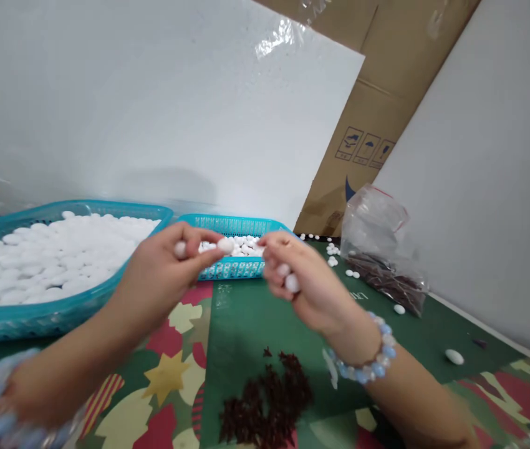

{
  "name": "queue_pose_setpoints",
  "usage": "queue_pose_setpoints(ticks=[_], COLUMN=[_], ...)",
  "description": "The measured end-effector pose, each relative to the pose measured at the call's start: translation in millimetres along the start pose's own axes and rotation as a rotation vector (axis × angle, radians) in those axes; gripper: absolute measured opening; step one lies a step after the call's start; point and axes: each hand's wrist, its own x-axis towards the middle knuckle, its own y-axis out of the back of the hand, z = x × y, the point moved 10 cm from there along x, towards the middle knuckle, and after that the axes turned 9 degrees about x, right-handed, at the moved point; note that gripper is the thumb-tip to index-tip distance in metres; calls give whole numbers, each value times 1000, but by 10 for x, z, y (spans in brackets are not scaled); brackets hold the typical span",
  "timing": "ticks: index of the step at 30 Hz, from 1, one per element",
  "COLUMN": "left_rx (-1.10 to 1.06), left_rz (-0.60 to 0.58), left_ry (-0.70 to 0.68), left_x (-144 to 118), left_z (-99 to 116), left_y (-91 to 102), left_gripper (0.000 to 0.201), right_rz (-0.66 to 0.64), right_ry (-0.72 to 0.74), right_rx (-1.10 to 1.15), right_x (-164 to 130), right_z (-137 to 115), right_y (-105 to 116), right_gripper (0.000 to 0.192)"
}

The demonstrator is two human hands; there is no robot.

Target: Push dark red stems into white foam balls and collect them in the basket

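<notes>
My left hand is raised over the table, its fingertips pinching a small white oval piece; a second white piece sits against its fingers. My right hand is close beside it, fingers curled around a few more white pieces. Both hands hover in front of a small turquoise basket of white pieces. A pile of dark red dried bits lies on the patterned cloth below my hands. A beaded bracelet circles my right wrist.
A large turquoise basket heaped with white pieces stands at the left. A clear plastic bag with dark red bits lies at the right, loose white pieces around it. White boards and a cardboard box stand behind.
</notes>
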Motion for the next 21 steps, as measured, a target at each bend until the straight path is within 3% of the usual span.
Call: queue_pose_setpoints(ticks=[2,4,6,9,11,13,18,21], left_rx=[209,283,361,465,533,610,840,915], left_rz=[12,-10,-50,-100,-109,-102,-106,-196], left_ry=[46,62,87,137,159,186,317,367], left_x=[214,461,687,879,910,901,792,625], left_z=[-46,-101,-205,-388,-481,-573,-978,-1314], left_y=[-66,-210,-367,-476,-409,-226,445,689], left_gripper=[21,16,12,20,26,31,37,38], right_rz=[5,49,131,204,167,94,-101,-238], right_ry=[295,517,645,665,609,486,-27,-178], right_rx=[-89,-169,-263,-285,-262,-249,-333,-472], right_x=[-68,-214,-353,-417,-343,-190,185,262], right_z=[-488,-880,-1140,-1274,-1224,-1055,-239,134], right_y=[73,180,317,504,534,501,365,302], right_gripper=[11,9,8,16,25,35,35,31])
